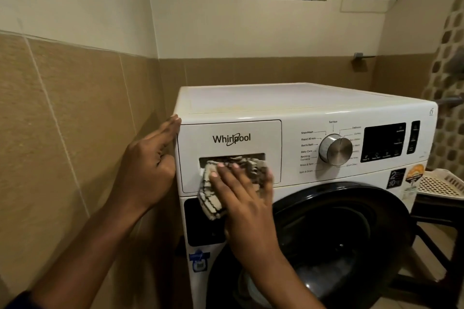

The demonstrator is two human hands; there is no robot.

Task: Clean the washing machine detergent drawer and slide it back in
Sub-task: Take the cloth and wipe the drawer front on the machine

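Note:
The white detergent drawer [229, 133] sits flush in the top left of the washing machine [301, 105], its front bearing a brand logo. A checked brown-and-cream cloth [211, 198] is bunched against the drawer's handle recess. My right hand [243, 193] presses this cloth onto the recess with fingers laid flat over it. My left hand [148, 160] rests against the machine's left top corner, fingers straight and touching the edge beside the drawer.
A metal program dial [336, 149] and dark display [384, 142] lie right of the drawer. The black round door [339, 233] is below. A tiled wall [75, 120] stands close on the left. A white perforated basket [442, 183] sits at the right.

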